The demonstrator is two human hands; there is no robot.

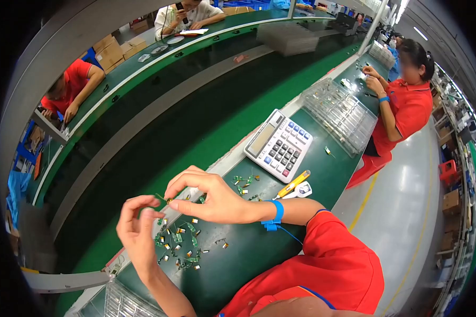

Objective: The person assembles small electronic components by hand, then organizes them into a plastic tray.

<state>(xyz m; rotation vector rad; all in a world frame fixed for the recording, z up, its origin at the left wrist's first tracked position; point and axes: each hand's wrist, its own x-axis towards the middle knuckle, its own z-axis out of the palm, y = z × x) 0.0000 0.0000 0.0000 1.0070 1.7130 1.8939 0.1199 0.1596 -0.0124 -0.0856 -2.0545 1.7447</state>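
Above the near belt edge, my right hand (211,198) pinches a small green circuit board (164,199) between thumb and fingertips. My left hand (137,230) is curled just left of it, with thumb and index tips apart and a fingertip close to the board's end. Whether that fingertip touches the board is too small to tell. Below both hands, a loose pile of small green circuit boards (177,238) with silvery and yellowish parts lies on the green tabletop (232,269). Several more boards (243,182) lie beyond my right wrist, which wears a blue corded strap (276,212).
A calculator (280,145), a yellow utility knife (296,183) and a white tag-like piece (303,190) lie right of my hands. Clear plastic trays (341,113) are stacked farther along. A conveyor belt (195,127) runs past. Co-workers sit across and at the right.
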